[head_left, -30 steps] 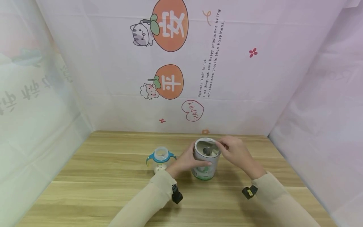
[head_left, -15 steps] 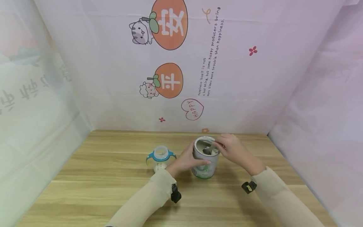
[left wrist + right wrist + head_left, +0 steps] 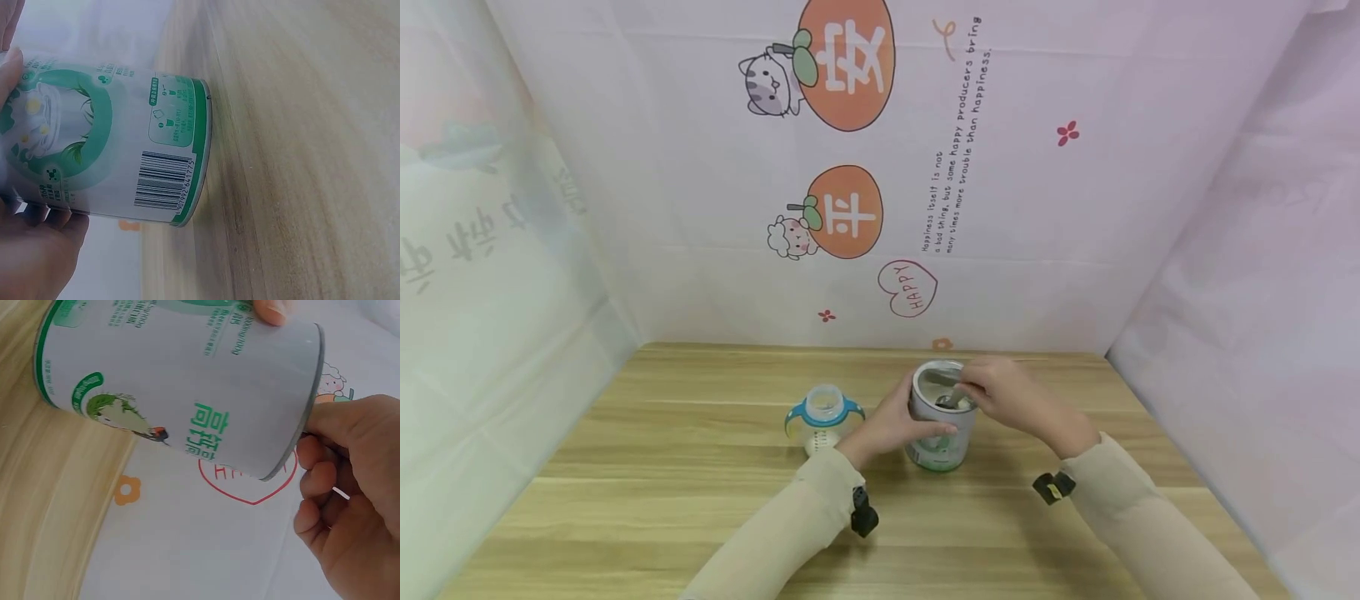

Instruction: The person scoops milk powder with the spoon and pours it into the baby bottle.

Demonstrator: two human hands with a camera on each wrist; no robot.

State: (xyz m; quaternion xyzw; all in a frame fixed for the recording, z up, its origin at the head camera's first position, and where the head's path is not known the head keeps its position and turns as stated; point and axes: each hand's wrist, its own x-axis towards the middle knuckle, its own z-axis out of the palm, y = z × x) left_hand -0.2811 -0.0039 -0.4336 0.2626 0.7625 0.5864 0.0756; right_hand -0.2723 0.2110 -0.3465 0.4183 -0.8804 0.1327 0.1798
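Note:
A white and green milk powder tin (image 3: 934,446) stands with its top open on the table. Wrapped around its left side, my left hand (image 3: 891,425) holds it, thumb across the front. My right hand (image 3: 1011,396) is at the right of the rim and pinches the handle of a grey spoon (image 3: 946,402), whose bowl is down inside the opening. In the right wrist view the tin's side hides the spoon, and the fingers (image 3: 319,478) curl at the rim. To the left of the tin stands a baby bottle (image 3: 825,404) with blue handles and no cap, pale contents at its bottom.
The wooden table (image 3: 647,483) meets a printed white cloth (image 3: 737,292) close behind the tin. Cloth sides also rise at the left and right. My left forearm's sleeve (image 3: 790,517) passes in front of the bottle and hides part of it.
My right hand has shifted slightly left over the rim, and the spoon's handle has moved further over the tin's opening. The left hand, tin and bottle have stayed in place.

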